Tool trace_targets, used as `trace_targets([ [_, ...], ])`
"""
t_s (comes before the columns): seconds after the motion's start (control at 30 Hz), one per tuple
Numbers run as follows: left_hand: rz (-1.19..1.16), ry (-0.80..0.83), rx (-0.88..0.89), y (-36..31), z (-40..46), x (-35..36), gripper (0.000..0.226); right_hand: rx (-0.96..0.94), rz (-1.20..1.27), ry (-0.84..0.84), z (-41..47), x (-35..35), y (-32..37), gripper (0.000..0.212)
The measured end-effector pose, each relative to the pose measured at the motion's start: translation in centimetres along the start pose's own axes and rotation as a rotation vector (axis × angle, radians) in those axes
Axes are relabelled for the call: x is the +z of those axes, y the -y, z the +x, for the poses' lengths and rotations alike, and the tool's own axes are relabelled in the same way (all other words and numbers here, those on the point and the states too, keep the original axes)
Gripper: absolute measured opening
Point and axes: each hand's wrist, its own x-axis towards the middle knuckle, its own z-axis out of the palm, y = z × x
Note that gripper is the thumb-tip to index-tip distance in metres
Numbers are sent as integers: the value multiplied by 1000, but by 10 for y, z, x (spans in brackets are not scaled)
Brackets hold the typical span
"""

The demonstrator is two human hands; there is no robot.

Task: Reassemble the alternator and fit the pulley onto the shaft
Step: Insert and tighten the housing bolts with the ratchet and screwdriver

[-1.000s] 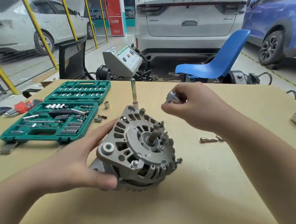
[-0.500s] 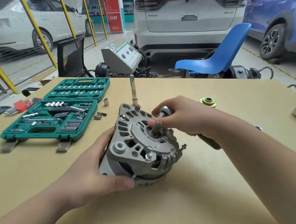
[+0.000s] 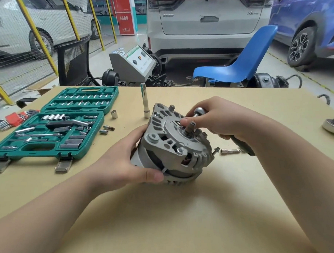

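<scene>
Head view: left hand (image 3: pixel 123 168) grips alternator (image 3: pixel 173 145) on table (image 3: pixel 197 212); right hand (image 3: pixel 221 118) holds ratchet (image 3: pixel 198 110) beside shaft (image 3: pixel 189 127).

The alternator (image 3: pixel 173 145) is dull silver-grey on a plain tan desk (image 3: pixel 178 212). At nine o'clock lies a teal-green socket case (image 3: pixel 54 122) holding chrome bits, with red-handled hex keys (image 3: pixel 13 119) beyond. At one o'clock stands a bright blue chair (image 3: pixel 236 68).
</scene>
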Motion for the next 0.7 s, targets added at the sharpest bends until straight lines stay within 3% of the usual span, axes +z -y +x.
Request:
trace_targets([
  [0.3, -77, 75, 40, 7, 24, -19, 81, 59, -34, -68, 12, 5, -9, 50],
  [0.53, -93, 137, 32, 13, 29, -24, 78, 97, 18, -200, 23, 26, -15, 44],
  [0.7, -104, 80, 30, 17, 32, -25, 126, 124, 70, -237, 26, 31, -16, 37],
])
